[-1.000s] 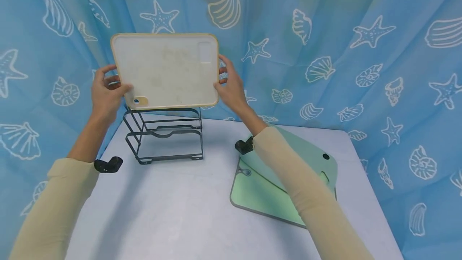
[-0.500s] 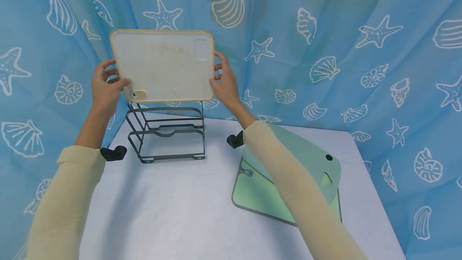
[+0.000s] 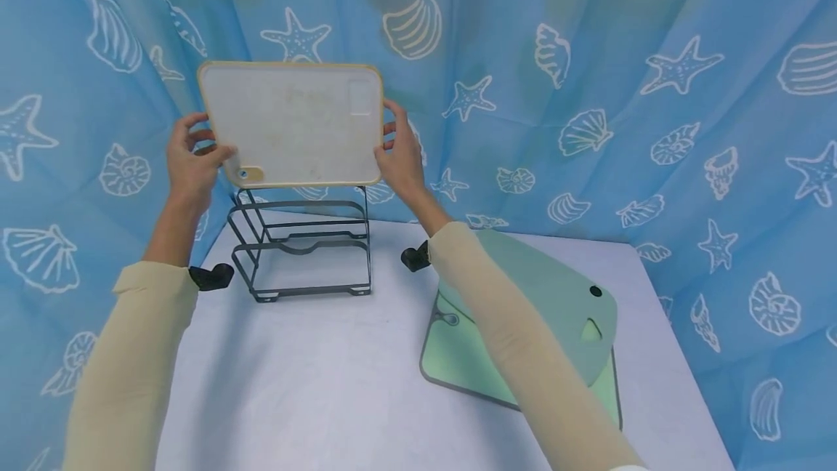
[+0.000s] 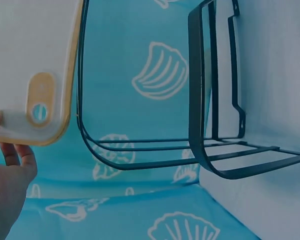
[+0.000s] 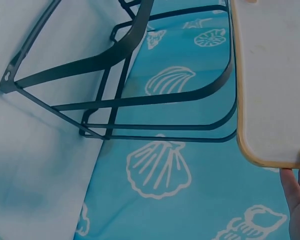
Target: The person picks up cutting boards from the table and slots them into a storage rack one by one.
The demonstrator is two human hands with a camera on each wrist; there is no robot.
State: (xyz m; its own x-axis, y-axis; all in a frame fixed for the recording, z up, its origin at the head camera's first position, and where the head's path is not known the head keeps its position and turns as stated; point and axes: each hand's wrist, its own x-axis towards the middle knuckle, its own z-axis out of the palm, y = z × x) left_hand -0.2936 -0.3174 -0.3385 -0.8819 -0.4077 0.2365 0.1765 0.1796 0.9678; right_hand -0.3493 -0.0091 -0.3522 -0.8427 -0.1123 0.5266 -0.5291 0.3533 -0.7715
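Note:
A white cutting board (image 3: pixel 290 118) with a yellow rim is held up on its long side above the black wire rack (image 3: pixel 301 291). My left hand (image 3: pixel 192 166) grips its left edge, thumb on the front face near the yellow handle slot. On the opposite edge, my right hand (image 3: pixel 402 158) pinches the board between thumb and fingers. Both wrist views show the rack's curved bars beside the board's lower edge; in the left wrist view the board (image 4: pixel 27 60) appears very near the rearmost bars. Whether they touch, I cannot tell.
At the right of the white table (image 3: pixel 314 391) lie two green cutting boards, a darker green board (image 3: pixel 556 289) over a light green one (image 3: pixel 458 355). My right forearm passes over them. A blue curtain (image 3: pixel 497 122) with shell prints hangs behind the table.
The white board has risen a little relative to the rack and shifted slightly left, held in both hands throughout. More of the rack's upper bars shows beneath it. The green boards lie still.

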